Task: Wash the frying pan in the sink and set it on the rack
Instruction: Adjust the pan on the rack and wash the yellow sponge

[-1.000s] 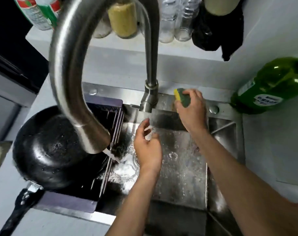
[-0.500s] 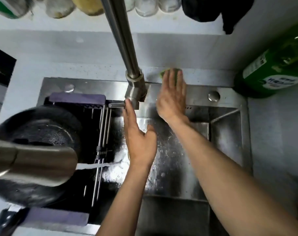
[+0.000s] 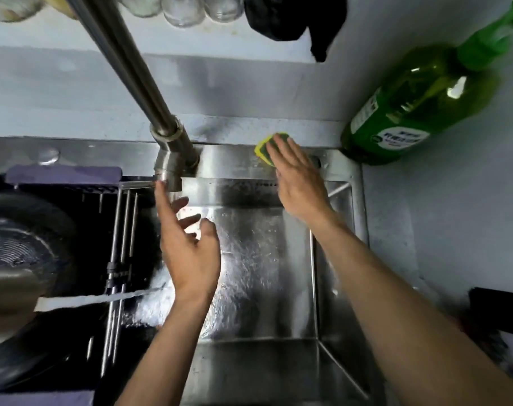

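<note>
The black frying pan (image 3: 23, 244) lies upside down on the dark rack (image 3: 114, 259) over the left side of the steel sink (image 3: 264, 273). My left hand (image 3: 188, 244) is over the basin, fingers spread, its index fingertip touching the tap's lever (image 3: 138, 184) at the faucet base (image 3: 173, 165). My right hand (image 3: 299, 177) lies flat and open on the sink's back ledge, fingertips resting on a yellow-green sponge (image 3: 265, 146). Water (image 3: 97, 300) streams from the spout (image 3: 6, 297), which is blurred at the left edge.
A large green bottle (image 3: 419, 106) stands at the back right corner. Jars and a black cloth (image 3: 293, 19) sit on the shelf above. A dark object (image 3: 498, 312) rests on the counter at right.
My right hand has let go of the sponge on the back ledge and flattened over it. My left hand has risen from the water stream to the tap lever. The view has tilted downward.
</note>
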Demonstrator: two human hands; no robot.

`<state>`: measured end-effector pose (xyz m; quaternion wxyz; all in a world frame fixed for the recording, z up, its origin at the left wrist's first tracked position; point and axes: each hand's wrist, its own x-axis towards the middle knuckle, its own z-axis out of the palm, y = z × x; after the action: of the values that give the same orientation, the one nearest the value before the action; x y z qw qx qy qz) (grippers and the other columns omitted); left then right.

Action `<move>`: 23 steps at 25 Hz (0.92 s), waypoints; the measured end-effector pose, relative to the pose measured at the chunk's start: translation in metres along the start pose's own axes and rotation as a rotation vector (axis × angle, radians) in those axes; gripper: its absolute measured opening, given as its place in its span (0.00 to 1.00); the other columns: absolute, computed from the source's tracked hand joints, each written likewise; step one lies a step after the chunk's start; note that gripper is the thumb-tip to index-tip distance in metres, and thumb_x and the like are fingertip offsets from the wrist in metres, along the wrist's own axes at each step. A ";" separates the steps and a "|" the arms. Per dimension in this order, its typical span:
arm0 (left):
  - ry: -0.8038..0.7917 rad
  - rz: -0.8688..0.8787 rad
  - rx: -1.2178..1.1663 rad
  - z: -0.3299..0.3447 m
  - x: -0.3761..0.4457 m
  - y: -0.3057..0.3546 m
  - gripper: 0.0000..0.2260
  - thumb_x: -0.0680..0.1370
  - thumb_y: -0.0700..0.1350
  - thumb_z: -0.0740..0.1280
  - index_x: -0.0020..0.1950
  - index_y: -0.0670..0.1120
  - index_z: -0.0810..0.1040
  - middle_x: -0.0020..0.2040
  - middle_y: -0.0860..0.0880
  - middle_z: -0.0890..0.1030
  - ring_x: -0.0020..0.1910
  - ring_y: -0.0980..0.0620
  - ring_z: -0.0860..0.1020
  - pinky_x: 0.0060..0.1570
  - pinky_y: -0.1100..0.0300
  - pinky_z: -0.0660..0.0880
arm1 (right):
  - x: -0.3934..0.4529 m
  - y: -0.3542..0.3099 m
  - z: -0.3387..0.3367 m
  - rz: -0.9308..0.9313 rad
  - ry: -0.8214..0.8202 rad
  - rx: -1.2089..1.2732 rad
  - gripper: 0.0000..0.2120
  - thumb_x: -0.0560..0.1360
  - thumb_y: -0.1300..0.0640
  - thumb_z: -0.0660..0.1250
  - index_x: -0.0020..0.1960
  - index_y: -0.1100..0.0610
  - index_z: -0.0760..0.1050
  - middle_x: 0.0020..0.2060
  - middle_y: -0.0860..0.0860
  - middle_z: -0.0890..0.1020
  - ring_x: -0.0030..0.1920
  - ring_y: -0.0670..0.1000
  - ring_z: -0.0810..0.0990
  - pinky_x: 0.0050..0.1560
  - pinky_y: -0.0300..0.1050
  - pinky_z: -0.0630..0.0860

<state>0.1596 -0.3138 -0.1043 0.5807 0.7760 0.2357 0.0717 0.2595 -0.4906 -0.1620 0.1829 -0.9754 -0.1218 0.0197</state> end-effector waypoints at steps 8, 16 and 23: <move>-0.422 0.314 0.121 0.135 0.032 0.104 0.22 0.69 0.45 0.75 0.61 0.52 0.75 0.46 0.53 0.79 0.42 0.59 0.76 0.43 0.64 0.72 | -0.092 0.047 -0.039 0.424 0.057 -0.078 0.31 0.75 0.64 0.65 0.76 0.59 0.63 0.76 0.59 0.62 0.76 0.60 0.62 0.74 0.55 0.64; -0.857 0.464 0.238 0.227 0.067 0.131 0.45 0.56 0.59 0.81 0.68 0.50 0.67 0.62 0.50 0.76 0.64 0.49 0.74 0.62 0.47 0.74 | -0.104 0.046 -0.057 0.435 -0.107 -0.465 0.31 0.71 0.56 0.64 0.73 0.60 0.68 0.72 0.56 0.71 0.65 0.62 0.68 0.64 0.61 0.61; -0.808 0.569 0.042 0.203 0.063 0.138 0.37 0.60 0.52 0.82 0.65 0.48 0.69 0.56 0.58 0.79 0.56 0.62 0.78 0.54 0.62 0.78 | -0.104 0.042 -0.038 0.336 -0.143 -0.204 0.37 0.77 0.49 0.56 0.80 0.62 0.50 0.80 0.59 0.48 0.81 0.57 0.45 0.77 0.56 0.36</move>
<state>0.3323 -0.4915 -0.0498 0.5674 0.7867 -0.2282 -0.0840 0.1714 -0.5679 -0.1424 0.0685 -0.9915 0.0288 0.1069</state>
